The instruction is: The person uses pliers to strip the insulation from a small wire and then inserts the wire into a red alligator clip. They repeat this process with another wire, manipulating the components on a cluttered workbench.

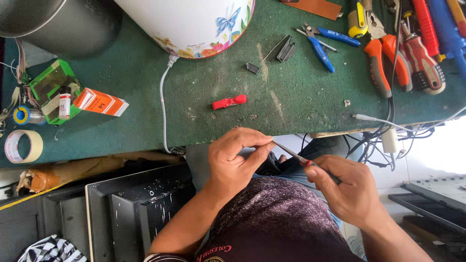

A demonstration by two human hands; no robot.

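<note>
Right hand [352,191] grips thin tool [291,153]; left hand [233,157] pinches its tip

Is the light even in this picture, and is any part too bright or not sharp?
Head view: soft, even daylight on the green mat, with faint shadows only; the floor area at the right edge is overexposed, nearly white; the left hand and right hand are sharp, as is the thin tool between them; the mat's edge curves slightly, suggesting wide-lens distortion.
</note>
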